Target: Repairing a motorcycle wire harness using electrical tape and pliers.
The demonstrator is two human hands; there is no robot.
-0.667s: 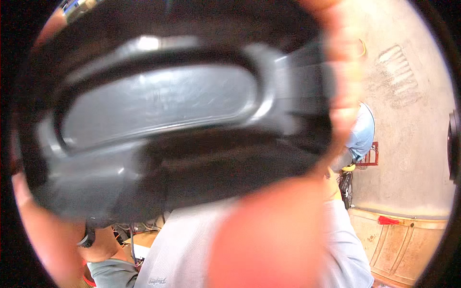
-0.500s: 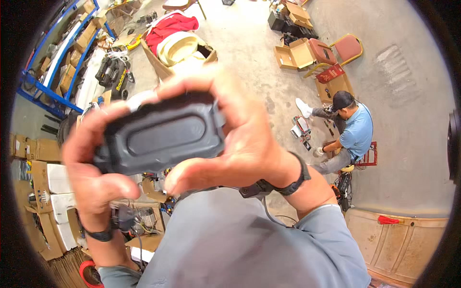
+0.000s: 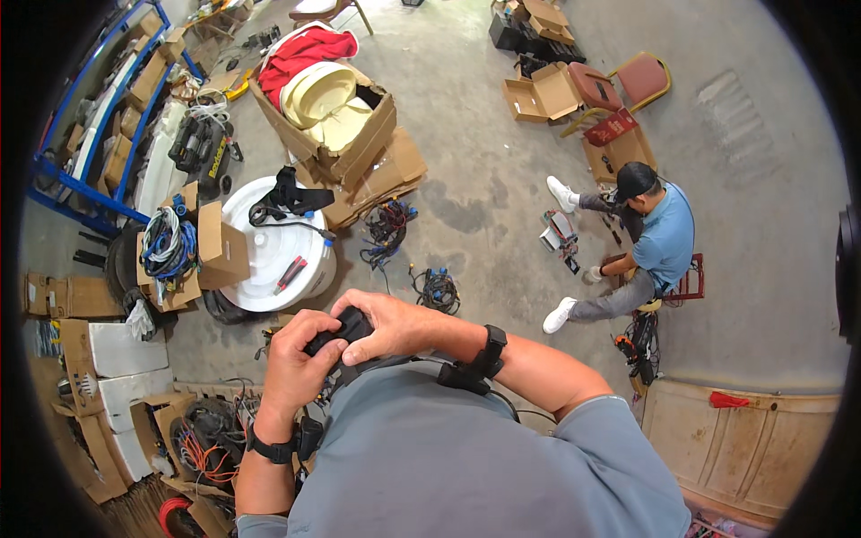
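Note:
Close to my body, a small black plastic case (image 3: 352, 325) is held between both hands and partly covered by the fingers. My left hand (image 3: 300, 351) is closed around one end, thumb on the near side. My right hand (image 3: 384, 325) grips the other end, with its fingertips over the far edge. Left of the hands stands a white round tub (image 3: 247, 273). On the tub lie a red-and-black screwdriver (image 3: 290, 274) and a black strap (image 3: 294, 195).
A cardboard box of cables (image 3: 224, 247) sits by the tub. Coiled cables (image 3: 439, 290) lie on the floor ahead. Farther off is a large carton (image 3: 368, 134) with cream and red items. At right, a person in a blue shirt (image 3: 665, 229) sits low beside small parts.
Both hands have lowered the black case from up close to near my body. The tub and floor cables are now uncovered.

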